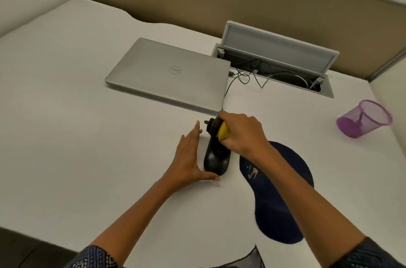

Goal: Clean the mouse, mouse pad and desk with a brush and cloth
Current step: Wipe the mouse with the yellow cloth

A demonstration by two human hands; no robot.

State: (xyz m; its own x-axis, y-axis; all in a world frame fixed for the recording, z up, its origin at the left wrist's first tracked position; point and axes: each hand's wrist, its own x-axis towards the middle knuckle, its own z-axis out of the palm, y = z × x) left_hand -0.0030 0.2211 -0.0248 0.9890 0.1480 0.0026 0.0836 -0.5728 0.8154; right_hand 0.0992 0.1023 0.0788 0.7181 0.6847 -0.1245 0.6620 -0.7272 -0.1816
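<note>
Your left hand (190,155) lies flat and open against the left side of the mouse (216,157), fingers straight, thumb hooked round its near end to steady it. Your right hand (240,133) is curled over the front of the mouse, gripping something yellow (224,132), most likely the cloth or the handle of the brush; you cannot tell which from here, because your fingers cover most of it. A dark piece sticks out just past your knuckles, at the far end of the mouse.

The mouse sits on the bare desk (87,114), just left of the dark blue mouse pad (283,190) and just in front of the closed laptop (169,74). Its cable (228,89) runs back along the laptop's right edge toward the open cable tray (276,65).

Watch that cable. If you push hard toward the laptop, the mouse could slide out from your open left hand, which only braces it and does not hold it. A pull the other way might drag the cable and tug its plug. Scrubbing near the wheel and buttons with too much force may press dirt into the gaps instead of lifting it. The purple mesh cup (364,119) stands well apart on your right.
</note>
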